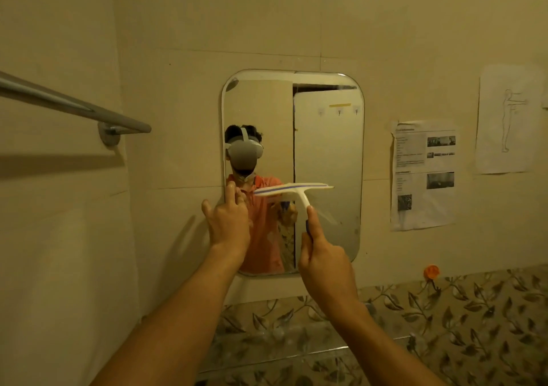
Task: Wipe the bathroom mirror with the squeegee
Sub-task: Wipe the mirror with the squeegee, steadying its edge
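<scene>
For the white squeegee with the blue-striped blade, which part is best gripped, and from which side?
Grip the white squeegee by its handle's lower end, coming from below. The handle drops from the middle of the wide horizontal blade, so holding there leaves the blade free to meet the rounded wall mirror. The right hand already holds it this way; the left hand rests at the mirror's left edge.

Tiled wall (192, 30) carries mirror (326, 148), towel bar (74, 107), two papers (424, 175).

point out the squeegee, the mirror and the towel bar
squeegee (293, 189): head view, on the blade head
mirror (329, 148): head view, on the bare glass at right
towel bar (74, 108): head view, on the metal rod
</scene>
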